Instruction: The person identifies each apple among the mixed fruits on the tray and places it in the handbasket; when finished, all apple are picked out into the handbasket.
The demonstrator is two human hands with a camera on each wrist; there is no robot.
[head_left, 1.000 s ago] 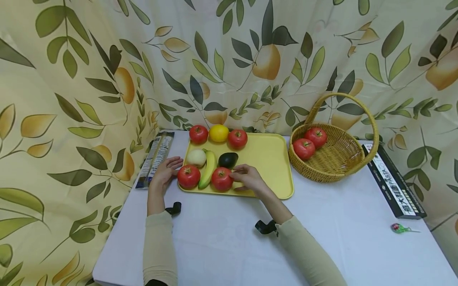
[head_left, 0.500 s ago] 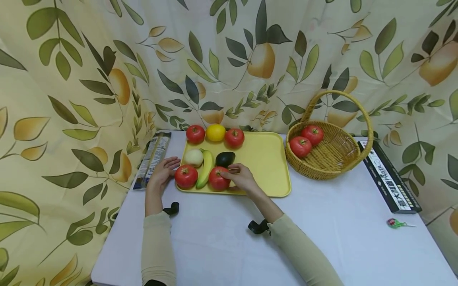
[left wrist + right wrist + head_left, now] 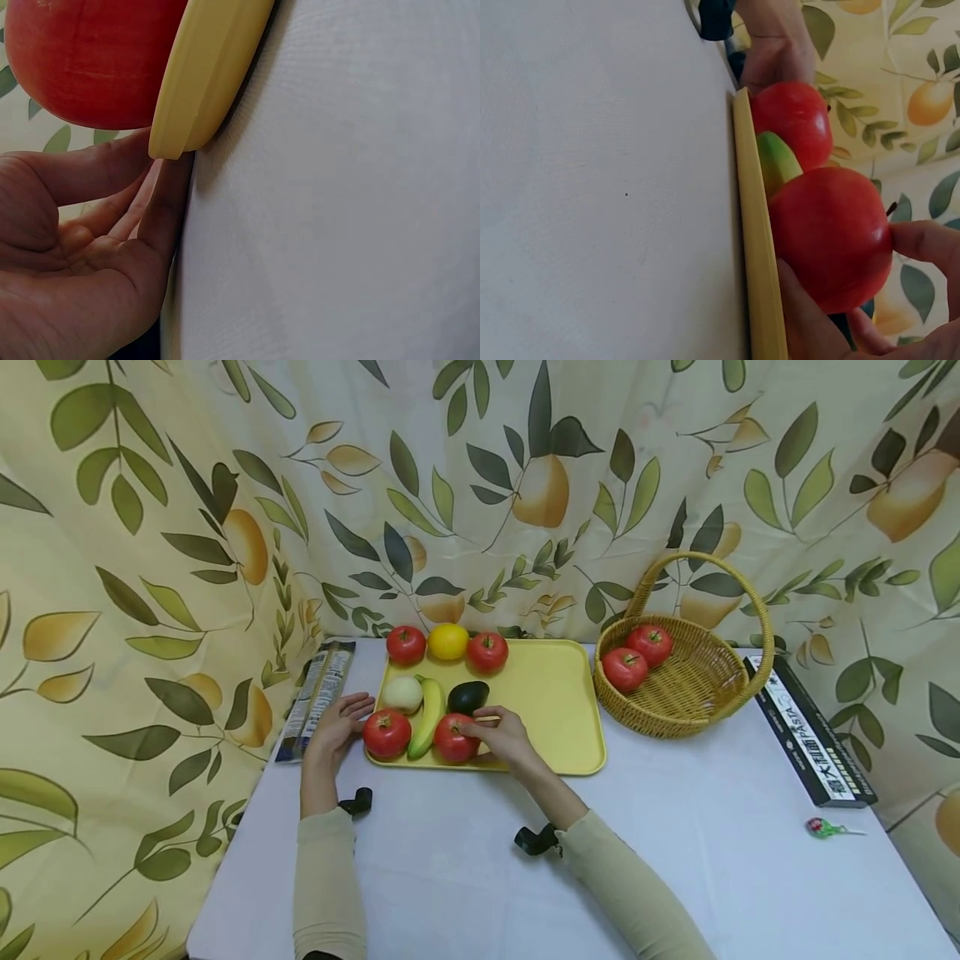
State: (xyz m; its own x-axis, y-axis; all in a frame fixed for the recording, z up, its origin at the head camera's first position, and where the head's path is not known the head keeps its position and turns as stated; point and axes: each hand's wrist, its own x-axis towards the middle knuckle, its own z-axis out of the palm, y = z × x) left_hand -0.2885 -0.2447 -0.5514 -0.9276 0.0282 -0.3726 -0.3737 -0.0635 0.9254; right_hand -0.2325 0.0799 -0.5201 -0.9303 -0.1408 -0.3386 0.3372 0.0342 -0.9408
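Note:
In the head view a yellow tray (image 3: 558, 706) lies on the table. My right hand (image 3: 504, 737) grips a red apple (image 3: 450, 740) at the tray's front edge. In the right wrist view, thumb and fingers lie around that apple (image 3: 832, 240). At the tray's left edge my left hand (image 3: 335, 729) has its fingers extended, beside a second red apple (image 3: 386, 734). The left wrist view shows this hand (image 3: 97, 240) at the tray's rim (image 3: 202, 82); some fingertips are hidden behind it. A banana (image 3: 427, 718) lies between the two apples.
Also on the tray are an avocado (image 3: 468, 697), a pale round fruit (image 3: 402, 693), a lemon (image 3: 447, 642) and two more apples. A wicker basket (image 3: 678, 722) holding two apples stands right of it. A black box (image 3: 813, 735), lollipop (image 3: 822, 828) and packet (image 3: 317, 697) lie around.
The whole head view has shifted slightly, so things appear a little further left. The right hand stays at the same apple and the left hand stays at the tray's left edge.

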